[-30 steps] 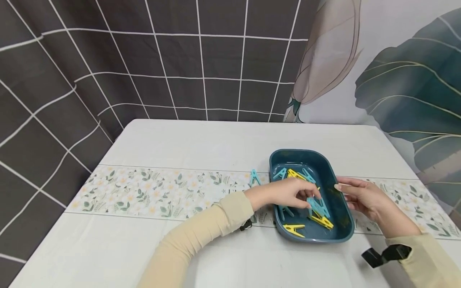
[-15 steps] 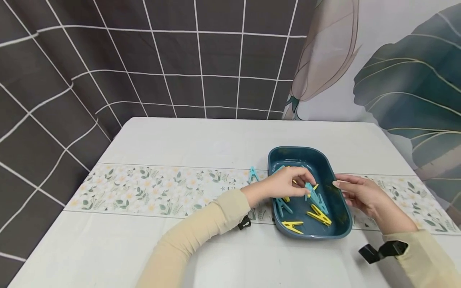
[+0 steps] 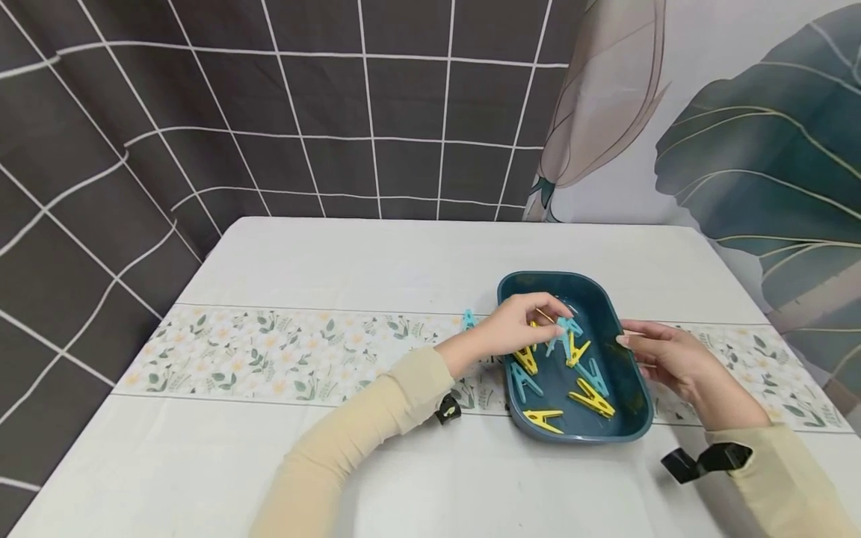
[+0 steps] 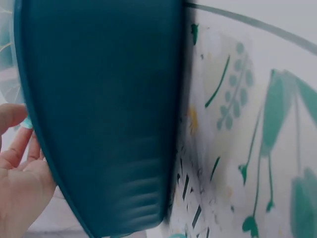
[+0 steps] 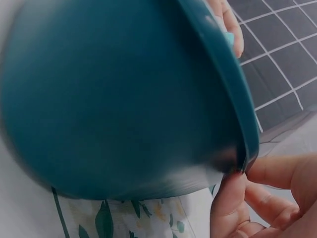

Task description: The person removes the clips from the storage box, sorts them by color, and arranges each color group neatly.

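Note:
In the head view, my left hand (image 3: 516,326) reaches over the left wall of a dark teal tray (image 3: 572,430) and pinches a light blue clothespin (image 3: 569,326) between thumb and fingers. Below that clothespin, yellow and light blue ones lie scattered in the tray, among them a yellow clothespin (image 3: 592,397) near the front. My right hand (image 3: 679,362) holds the tray's right rim, thumb on top and fingers outside. The right wrist view shows the right fingers (image 5: 277,171) pinching the rim. In the left wrist view the tray's outer wall (image 4: 104,109) hides most of the contents.
Another light blue clothespin (image 3: 468,320) stands on the white table (image 3: 323,258) just left of the tray, partly behind the left wrist. A floral strip (image 3: 269,347) runs across the tablecloth. A dark grid curtain (image 3: 336,112) hangs behind the table.
My left hand has picked a light blue clothespin from the pile and drawn it back and to the left within the tray. My right hand keeps its hold on the rim.

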Demonstrator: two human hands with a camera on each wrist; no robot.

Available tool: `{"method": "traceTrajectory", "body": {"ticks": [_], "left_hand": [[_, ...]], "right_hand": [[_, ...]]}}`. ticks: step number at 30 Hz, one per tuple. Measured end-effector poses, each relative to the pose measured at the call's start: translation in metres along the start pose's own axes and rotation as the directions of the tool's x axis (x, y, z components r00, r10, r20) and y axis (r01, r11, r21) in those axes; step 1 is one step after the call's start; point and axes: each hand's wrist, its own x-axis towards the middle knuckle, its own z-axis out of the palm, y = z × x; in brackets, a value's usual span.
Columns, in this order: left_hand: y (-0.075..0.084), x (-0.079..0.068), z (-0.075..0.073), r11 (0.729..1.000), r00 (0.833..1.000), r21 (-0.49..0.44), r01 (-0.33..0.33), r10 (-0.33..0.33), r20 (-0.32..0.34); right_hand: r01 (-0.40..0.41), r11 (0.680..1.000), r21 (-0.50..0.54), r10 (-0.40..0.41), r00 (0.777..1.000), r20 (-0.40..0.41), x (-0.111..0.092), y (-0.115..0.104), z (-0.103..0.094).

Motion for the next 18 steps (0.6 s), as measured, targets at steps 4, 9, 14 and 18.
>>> {"method": "traceTrajectory", "body": {"ticks": [4, 9, 14, 18], "left_hand": [[0.0, -0.004, -0.009, 0.997, 0.999, -0.071, 0.03, -0.033, -0.041], [0.0, -0.009, -0.02, 0.974, 0.989, -0.2, 0.108, -0.126, -0.077], [-0.002, -0.017, -0.032, 0.968, 0.975, -0.189, 0.163, -0.187, -0.12], [-0.007, -0.024, -0.044, 0.966, 0.965, -0.166, 0.197, -0.22, -0.14]], "right_hand": [[0.019, 1.0, -0.021, -0.019, 1.0, 0.003, 0.001, -0.001, -0.001], [0.024, 1.0, -0.011, -0.024, 1.0, 0.012, 0.002, -0.002, 0.0], [0.026, 1.0, 0.005, -0.027, 0.999, 0.026, 0.002, -0.002, -0.001], [0.025, 1.0, 0.016, -0.025, 0.999, 0.033, 0.001, -0.001, -0.002]]}}
